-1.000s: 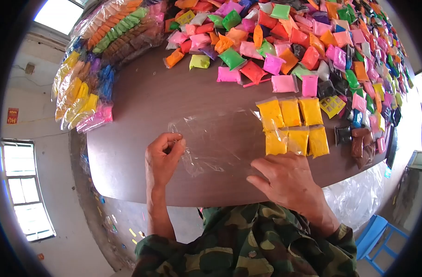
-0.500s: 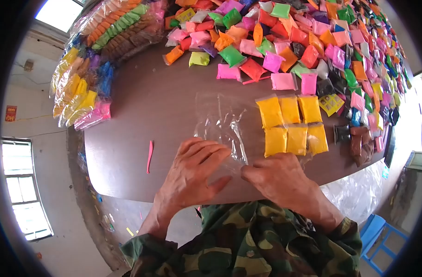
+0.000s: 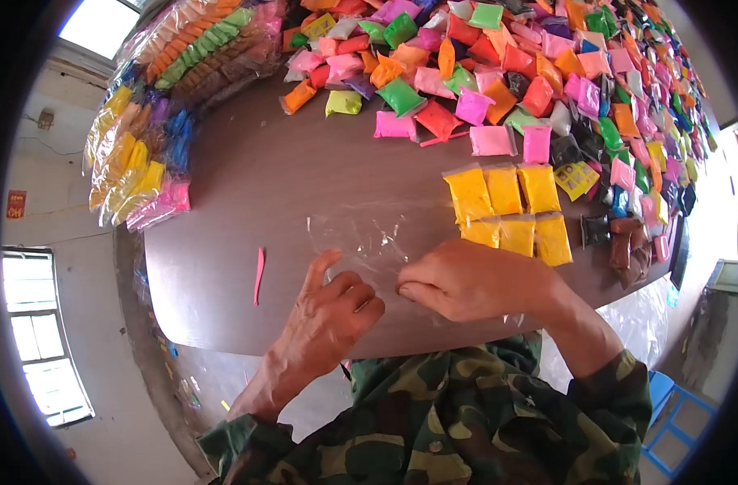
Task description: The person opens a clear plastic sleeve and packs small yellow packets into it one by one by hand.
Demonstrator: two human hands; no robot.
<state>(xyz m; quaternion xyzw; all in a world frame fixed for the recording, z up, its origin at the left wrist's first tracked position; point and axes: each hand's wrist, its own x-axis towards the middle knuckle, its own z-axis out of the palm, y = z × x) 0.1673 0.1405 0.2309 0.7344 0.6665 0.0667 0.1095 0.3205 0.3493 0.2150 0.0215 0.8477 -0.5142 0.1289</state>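
A clear plastic bag lies flat on the table just beyond my hands. My right hand pinches the near edge of this bag between thumb and fingers, its forearm crossing in front of the yellow packets. Left of it, my left hand has one finger stretched out and the others curled in; whether film is caught in them is hidden. Beyond my right hand, several yellow packets sit in two rows, the near row partly covered by the hand.
A large pile of coloured packets covers the back and right of the table. Bagged bundles of packets stand at the left. A pink plastic strip lies left of my hands. A blue stool stands at lower right.
My right hand has moved left and up, now covering part of the near yellow row. The left hand's fingers have curled, and the clear bag has shifted left and flattened.
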